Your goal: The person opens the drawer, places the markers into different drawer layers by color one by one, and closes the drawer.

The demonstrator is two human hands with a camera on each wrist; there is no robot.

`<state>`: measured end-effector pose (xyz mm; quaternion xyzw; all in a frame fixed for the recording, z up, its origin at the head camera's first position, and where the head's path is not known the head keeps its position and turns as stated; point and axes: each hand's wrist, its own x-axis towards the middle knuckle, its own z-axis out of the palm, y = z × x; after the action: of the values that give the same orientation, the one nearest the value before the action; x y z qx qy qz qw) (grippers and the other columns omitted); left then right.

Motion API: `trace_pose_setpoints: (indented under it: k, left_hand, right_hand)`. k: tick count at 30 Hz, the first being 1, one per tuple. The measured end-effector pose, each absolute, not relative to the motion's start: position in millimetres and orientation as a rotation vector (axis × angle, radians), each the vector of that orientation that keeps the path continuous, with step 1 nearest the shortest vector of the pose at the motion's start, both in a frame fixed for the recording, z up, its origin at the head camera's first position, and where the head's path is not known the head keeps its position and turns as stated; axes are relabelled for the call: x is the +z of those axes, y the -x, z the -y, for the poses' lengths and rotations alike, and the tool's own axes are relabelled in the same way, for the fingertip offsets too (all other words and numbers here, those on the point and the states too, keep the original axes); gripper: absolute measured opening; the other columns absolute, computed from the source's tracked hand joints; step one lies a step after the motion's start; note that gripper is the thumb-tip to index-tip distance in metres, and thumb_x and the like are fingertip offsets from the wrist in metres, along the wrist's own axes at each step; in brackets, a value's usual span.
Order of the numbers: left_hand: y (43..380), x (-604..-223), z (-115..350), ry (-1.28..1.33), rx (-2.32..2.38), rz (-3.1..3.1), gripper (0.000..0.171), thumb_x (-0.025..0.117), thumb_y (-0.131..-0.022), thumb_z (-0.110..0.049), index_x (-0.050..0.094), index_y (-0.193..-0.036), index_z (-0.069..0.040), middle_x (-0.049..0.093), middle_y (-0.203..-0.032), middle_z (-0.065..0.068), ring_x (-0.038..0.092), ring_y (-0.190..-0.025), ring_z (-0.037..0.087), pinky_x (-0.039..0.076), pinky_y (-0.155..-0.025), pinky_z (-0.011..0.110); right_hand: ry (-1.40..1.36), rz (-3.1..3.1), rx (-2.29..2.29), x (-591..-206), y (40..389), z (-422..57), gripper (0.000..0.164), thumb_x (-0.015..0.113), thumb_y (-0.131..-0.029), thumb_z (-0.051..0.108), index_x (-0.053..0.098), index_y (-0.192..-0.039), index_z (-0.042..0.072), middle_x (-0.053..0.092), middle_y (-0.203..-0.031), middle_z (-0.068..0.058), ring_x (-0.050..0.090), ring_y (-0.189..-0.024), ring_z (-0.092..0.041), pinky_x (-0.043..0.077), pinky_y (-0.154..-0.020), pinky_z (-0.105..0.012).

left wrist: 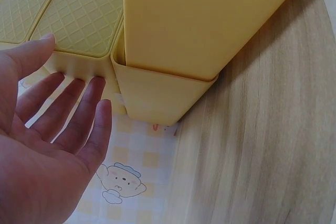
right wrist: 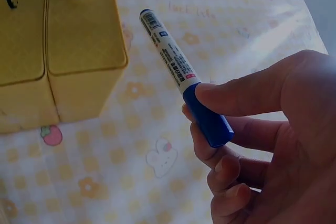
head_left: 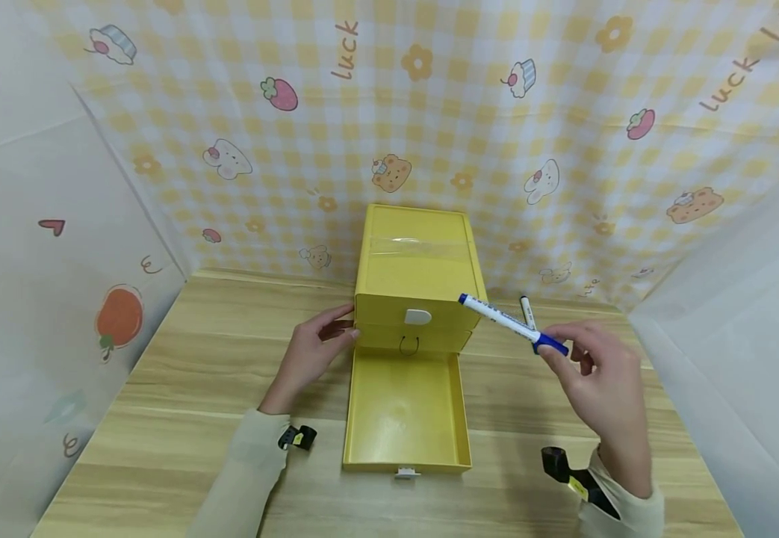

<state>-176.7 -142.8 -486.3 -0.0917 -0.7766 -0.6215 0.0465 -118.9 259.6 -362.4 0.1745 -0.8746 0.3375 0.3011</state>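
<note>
My right hand (head_left: 600,373) pinches a white whiteboard marker (head_left: 500,317) by its blue cap, between thumb and fingers. The marker is raised to the right of a yellow two-drawer box (head_left: 419,261), its far end slanting up and left. In the right wrist view the marker's blue cap (right wrist: 207,114) lies under my thumb. The box's lower drawer (head_left: 402,411) is pulled out towards me, while the upper drawer is closed. My left hand (head_left: 311,355) is at the box's left side, fingers extended; in the left wrist view its fingertips (left wrist: 96,85) are at the yellow box front.
A second white marker (head_left: 526,310) with a dark end is on the wooden table (head_left: 228,359), behind the held one. A checked cloth (head_left: 335,134) hangs at the back. White cloth walls (head_left: 33,187) stand on both sides.
</note>
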Motion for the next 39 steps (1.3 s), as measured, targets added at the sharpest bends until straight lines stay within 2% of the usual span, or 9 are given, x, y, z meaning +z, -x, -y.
trace_pose_setpoints:
  k: [13,20,25,30,34,39]
  left_hand:
    - [177,-487,143,0.287,-1.877,2.374,0.050,0.081,-0.104,-0.016,0.067,-0.151,-0.005,0.074,-0.137,0.018,0.073,-0.123,0.036,0.064,-0.098,0.043]
    - [176,-487,145,0.290,-1.870,2.377,0.051,0.080,-0.105,-0.017,0.065,-0.152,-0.003,0.073,-0.137,0.019,0.073,-0.123,0.037,0.064,-0.098,0.043]
    - [177,-487,145,0.289,-1.859,2.384,0.051,0.080,-0.105,-0.018,0.066,-0.152,-0.004,0.073,-0.138,0.019,0.073,-0.123,0.037,0.064,-0.099,0.045]
    - [177,-487,144,0.283,-1.861,2.386,0.051,0.080,-0.105,-0.017,0.066,-0.151,-0.004,0.074,-0.137,0.019,0.073,-0.123,0.036,0.064,-0.099,0.045]
    - [177,-487,144,0.281,-1.865,2.387,0.051,0.080,-0.105,-0.017,0.066,-0.151,-0.004,0.074,-0.137,0.019,0.073,-0.123,0.036,0.064,-0.099,0.044]
    - [177,-487,144,0.284,-1.873,2.382,0.051,0.080,-0.105,-0.017,0.066,-0.151,-0.003,0.073,-0.138,0.019,0.073,-0.123,0.036,0.063,-0.099,0.043]
  right_hand:
    - [-0.630,2.369,0.968,-371,121,-226,0.028,0.093,-0.082,-0.008,0.084,-0.098,0.013,0.071,-0.089,0.008,0.046,-0.064,-0.012,0.035,-0.056,-0.020]
    - [-0.688,2.422,0.955,-376,124,-213,0.025,0.092,-0.084,-0.006,0.084,-0.098,0.014,0.076,-0.093,0.011,0.056,-0.072,-0.011,0.044,-0.063,-0.021]
    - [-0.718,2.466,0.939,-381,127,-208,0.024,0.092,-0.085,-0.004,0.085,-0.098,0.014,0.076,-0.094,0.011,0.059,-0.075,-0.008,0.048,-0.063,-0.026]
    - [-0.745,2.523,0.918,-388,131,-202,0.022,0.092,-0.085,-0.003,0.085,-0.098,0.013,0.078,-0.097,0.009,0.061,-0.078,-0.009,0.049,-0.063,-0.027]
    - [-0.754,2.589,0.936,-394,134,-196,0.019,0.092,-0.086,-0.002,0.085,-0.096,0.012,0.078,-0.098,0.006,0.061,-0.077,-0.015,0.047,-0.063,-0.027]
    - [-0.754,2.669,0.957,-401,136,-189,0.015,0.091,-0.089,0.001,0.085,-0.096,0.012,0.076,-0.097,0.005,0.055,-0.073,-0.014,0.044,-0.062,-0.027]
